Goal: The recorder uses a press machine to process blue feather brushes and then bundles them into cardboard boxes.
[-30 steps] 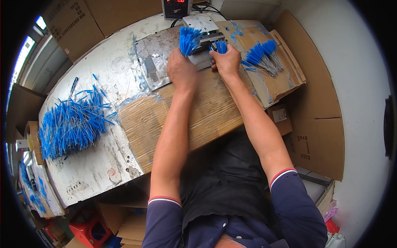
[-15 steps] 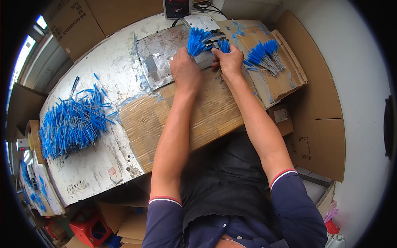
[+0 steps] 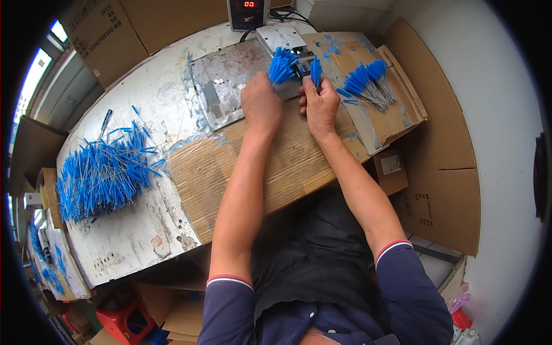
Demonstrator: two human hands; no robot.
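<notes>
White tabletop [image 3: 123, 247], worn and scuffed, runs from the lower left up to the far edge. Flattened cardboard sheet [image 3: 287, 167] lies on it under both forearms. Grey metal plate [image 3: 221, 86] sits at the far side, just beyond the cardboard. Big loose pile of blue-tipped wires [image 3: 100, 172] lies on the tabletop's left part, well apart from the hands. Smaller fan of blue-tipped wires [image 3: 368, 83] rests on a cardboard flap at right, near the right hand. Small box with red digit display [image 3: 248, 12] stands at the far edge. Left hand [image 3: 260, 103] clenched around a bundle of blue-tipped wires [image 3: 282, 64], blue ends sticking up over the metal plate. Right hand [image 3: 319, 103] just beside it, grip pinched on a small bunch of blue-tipped wires [image 3: 315, 70], held upright. Hands near each other, cannot tell if touching.
</notes>
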